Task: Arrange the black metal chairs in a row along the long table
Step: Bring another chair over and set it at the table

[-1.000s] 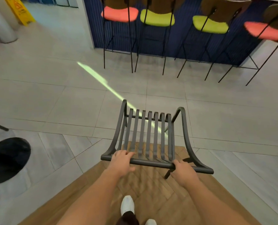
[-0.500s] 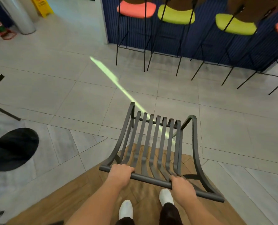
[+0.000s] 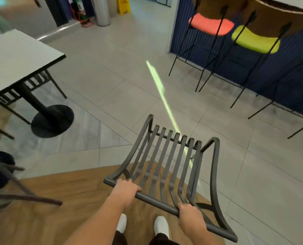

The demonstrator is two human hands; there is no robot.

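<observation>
A black metal chair [image 3: 172, 156] with a slatted back and seat is held in front of me, tilted, over the edge between wood and tile floor. My left hand [image 3: 125, 190] grips the left part of its top rail. My right hand [image 3: 191, 215] grips the same rail further right. A long white table [image 3: 14, 55] with a black edge stands at the upper left on a black round pedestal base [image 3: 52, 121]. Another black metal chair [image 3: 7, 96] is tucked under that table. A blurred black chair [image 3: 6, 190] shows at the lower left.
Tall bar stools with orange [image 3: 210, 26] and yellow-green [image 3: 255, 40] seats line a dark blue counter wall at the upper right. A steel bin [image 3: 103, 13] and a yellow floor sign [image 3: 123, 5] stand far back. Open tile floor lies between table and stools.
My view has swung left: the white table and its base have come into sight, and the bar stools have slid right. Both hands keep hold of the chair's top rail.
</observation>
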